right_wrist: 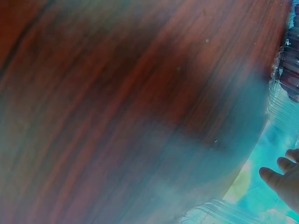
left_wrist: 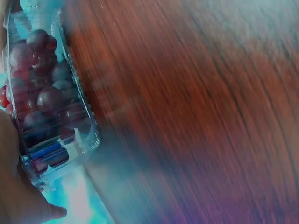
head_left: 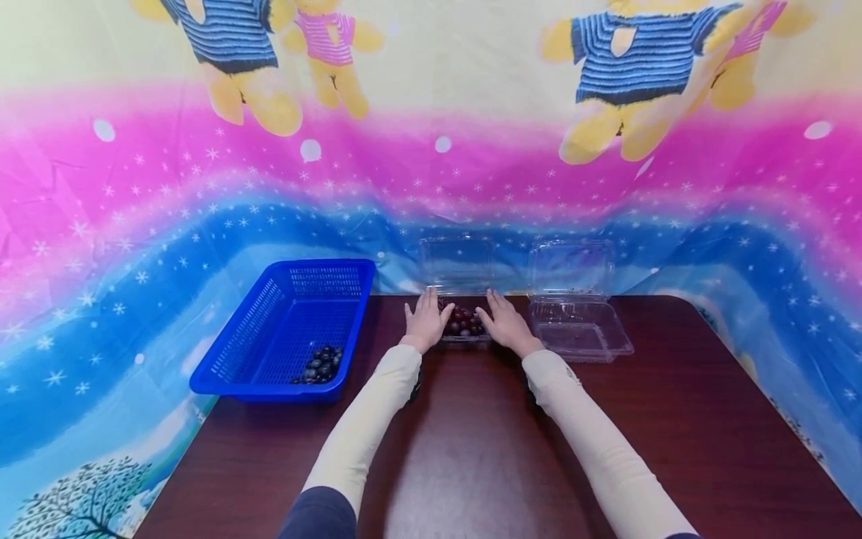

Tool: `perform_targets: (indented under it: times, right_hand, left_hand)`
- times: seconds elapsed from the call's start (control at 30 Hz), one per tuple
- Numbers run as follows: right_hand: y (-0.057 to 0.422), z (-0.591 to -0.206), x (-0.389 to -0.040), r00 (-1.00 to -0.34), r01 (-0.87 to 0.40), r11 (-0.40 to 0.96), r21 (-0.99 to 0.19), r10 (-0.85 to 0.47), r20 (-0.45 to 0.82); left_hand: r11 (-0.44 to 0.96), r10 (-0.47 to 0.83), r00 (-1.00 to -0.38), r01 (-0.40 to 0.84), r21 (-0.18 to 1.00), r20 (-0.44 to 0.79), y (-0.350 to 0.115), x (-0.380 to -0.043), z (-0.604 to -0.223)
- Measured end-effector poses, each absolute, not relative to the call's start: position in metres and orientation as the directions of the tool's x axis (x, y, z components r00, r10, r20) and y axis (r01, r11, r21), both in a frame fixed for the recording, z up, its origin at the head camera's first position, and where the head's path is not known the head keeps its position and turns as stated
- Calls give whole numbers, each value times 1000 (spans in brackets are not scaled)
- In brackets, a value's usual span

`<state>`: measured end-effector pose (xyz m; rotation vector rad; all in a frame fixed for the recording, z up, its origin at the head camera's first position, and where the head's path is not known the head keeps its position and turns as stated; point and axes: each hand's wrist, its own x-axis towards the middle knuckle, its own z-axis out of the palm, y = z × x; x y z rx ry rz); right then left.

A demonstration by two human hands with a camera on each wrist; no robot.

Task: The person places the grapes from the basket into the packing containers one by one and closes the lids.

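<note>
A clear plastic clamshell box (head_left: 465, 339) full of dark red grapes (head_left: 465, 322) stands near the table's far edge. Its lid (head_left: 458, 262) is raised behind it. At the box's left side is my left hand (head_left: 426, 320), fingers straight and pointing away, thumb toward the grapes. My right hand (head_left: 508, 326) mirrors it on the right side, its fingers also extended. In the left wrist view the grapes (left_wrist: 49, 98) show through the box wall, with the left hand (left_wrist: 18, 186) beside it. The right wrist view catches the fingers of the right hand (right_wrist: 286, 182) near the box's corner.
Left of the hands, a blue plastic basket (head_left: 283, 389) holds a small heap of dark grapes (head_left: 322, 364) in its near right corner. A second clear clamshell box (head_left: 582, 348), lid raised, stands to the right. Behind the brown table (head_left: 471, 464) hangs a printed cloth (head_left: 431, 172).
</note>
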<state>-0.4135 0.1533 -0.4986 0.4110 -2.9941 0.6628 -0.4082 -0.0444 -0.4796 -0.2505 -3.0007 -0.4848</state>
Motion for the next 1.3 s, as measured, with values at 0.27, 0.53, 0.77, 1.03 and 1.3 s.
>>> perform_targets:
  times: [0.27,0.53,0.77,1.03,1.3]
  right_hand:
    - [154,-498,-414,-963,-269,868,-418,-251,97]
    - [155,-497,-414,-963,-268,867,-419,-253,92]
    - [154,-495,-413,-963,-268,864,-426,-255,88]
    - [154,-494,-412,-963,-266,869,-418,-256,82]
    - [155,-493,-414,-964,-265,883,-387,-253,81]
  left_hand:
    - [935,142,-988,156,319,67,-47,-413,-480]
    - [947,114,-993,112,301,12,-48,-406,-468]
    - [942,119,-993,113,317,0,-48,-406,-467]
    - [944,137,-990,123,307,-25,-48,-410,-468]
    - [942,171,-985,174,287,36,-52,-416,-476]
